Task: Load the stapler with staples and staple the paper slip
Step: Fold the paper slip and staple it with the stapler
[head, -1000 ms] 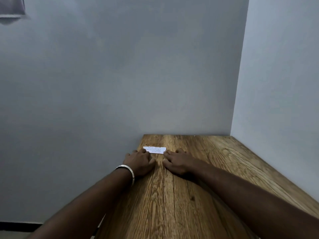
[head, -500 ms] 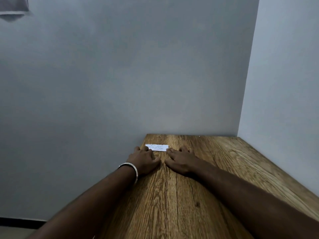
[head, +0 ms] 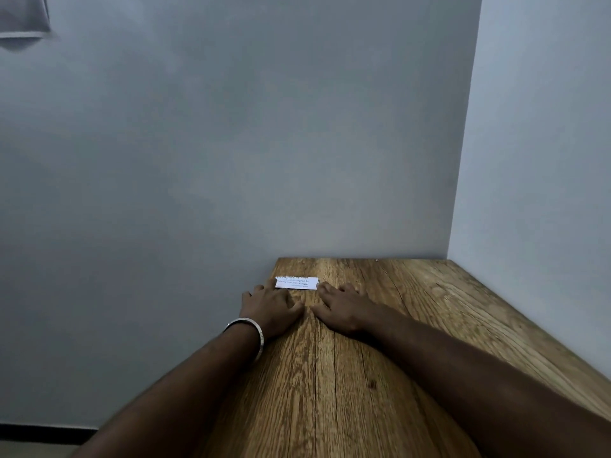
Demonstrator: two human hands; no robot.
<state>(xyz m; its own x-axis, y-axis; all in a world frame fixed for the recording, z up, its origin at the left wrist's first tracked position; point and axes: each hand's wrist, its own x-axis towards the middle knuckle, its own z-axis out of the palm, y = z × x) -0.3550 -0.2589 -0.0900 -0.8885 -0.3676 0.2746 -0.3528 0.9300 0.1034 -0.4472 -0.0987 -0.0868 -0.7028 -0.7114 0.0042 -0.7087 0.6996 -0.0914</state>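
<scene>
Lying between flat hands, seemingly touching: paper slip (head: pixel 296 282)

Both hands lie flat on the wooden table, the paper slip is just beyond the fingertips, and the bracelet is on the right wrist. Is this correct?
Not quite: the head view shows the bracelet on the left wrist. The rest holds: left hand and right hand flat on the wooden table, paper slip just beyond the fingertips.

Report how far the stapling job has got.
Done: the paper slip lies flat near the far end of the wooden table; whether it is stapled cannot be told. In hand: left hand and right hand lie flat beside it, gripping nothing. Left: unclear, as no stapler or staples are in view.
</scene>
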